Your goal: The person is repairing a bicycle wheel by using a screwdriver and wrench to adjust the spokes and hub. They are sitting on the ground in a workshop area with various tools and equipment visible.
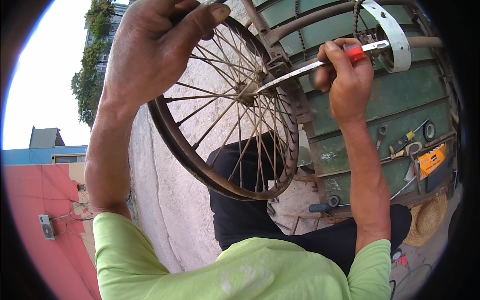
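A rusty spoked wheel (175, 162) with a bare rim and no tyre stands in front of me, beside the green-planked bed of a cart. My left hand (150, 55) is closed over the top of its rim, with the thumb on the near side; the other fingers are partly cut off by the frame's upper edge. My right hand (350, 80) grips a long, flat metal tool (295, 75) with a red section near its far right end. The tool slants down to the left, its tip at or very close to the wheel's hub (246, 93); contact cannot be made out.
On the green planks (400, 107) lie a screwdriver (401, 142), a wrench (381, 136), a tape roll (429, 131) and an orange package (432, 161). A chain (301, 35) and a curved white metal guard (400, 45) are above. A straw hat (426, 220) rests at lower right.
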`<state>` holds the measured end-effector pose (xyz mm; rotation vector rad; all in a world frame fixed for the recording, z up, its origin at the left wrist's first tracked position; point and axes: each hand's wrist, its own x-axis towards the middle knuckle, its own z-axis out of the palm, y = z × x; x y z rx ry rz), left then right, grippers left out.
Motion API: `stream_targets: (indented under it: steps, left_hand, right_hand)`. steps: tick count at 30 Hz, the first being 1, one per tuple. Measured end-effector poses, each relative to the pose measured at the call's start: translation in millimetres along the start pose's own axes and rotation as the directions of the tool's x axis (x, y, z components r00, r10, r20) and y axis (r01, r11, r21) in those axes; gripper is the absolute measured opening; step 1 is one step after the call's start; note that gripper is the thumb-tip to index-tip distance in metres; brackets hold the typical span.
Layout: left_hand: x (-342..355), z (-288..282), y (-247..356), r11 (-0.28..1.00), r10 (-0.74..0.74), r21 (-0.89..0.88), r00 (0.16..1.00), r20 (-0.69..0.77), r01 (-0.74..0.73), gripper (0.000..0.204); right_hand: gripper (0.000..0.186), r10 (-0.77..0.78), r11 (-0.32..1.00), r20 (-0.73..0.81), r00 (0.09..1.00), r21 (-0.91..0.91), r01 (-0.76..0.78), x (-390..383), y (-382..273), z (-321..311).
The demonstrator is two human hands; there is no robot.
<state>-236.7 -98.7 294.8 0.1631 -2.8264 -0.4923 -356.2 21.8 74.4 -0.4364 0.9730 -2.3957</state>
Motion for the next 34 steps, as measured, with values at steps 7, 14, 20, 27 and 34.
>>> stream_targets:
  steps: [7, 14, 20, 27, 34]
  left_hand:
    - [-2.4, 0.7, 0.0, 0.900, 0.139, 0.396, 0.981, 0.137, -0.183, 0.036]
    - [6.6, -3.8, -22.8, 0.895, 0.192, 0.393, 0.977, 0.090, -0.212, 0.034]
    - [12.7, -3.5, -27.7, 0.884, 0.229, 0.389, 0.965, 0.126, -0.261, 0.034]
    - [11.7, -2.1, -18.8, 0.902, 0.215, 0.346, 0.964, 0.159, -0.259, 0.035]
    - [10.7, -0.2, -22.5, 0.899, 0.321, 0.261, 0.934, 0.157, -0.353, 0.036]
  right_hand:
    - [0.016, -0.005, 1.000, -0.050, 0.999, -0.016, 0.005, 8.2, -11.3, -8.4]
    - [0.016, 0.059, 0.997, -0.015, 0.998, -0.048, -0.060, 4.3, -3.7, -5.7]
    - [0.017, 0.082, 0.995, 0.028, 0.996, -0.068, -0.080, -14.3, 31.4, 5.0]
    - [0.017, 0.080, 0.997, 0.033, 0.996, -0.020, -0.079, -13.8, 41.1, 3.7]
    - [0.018, 0.084, 0.996, 0.058, 0.995, -0.048, -0.081, -13.2, 43.8, 5.7]
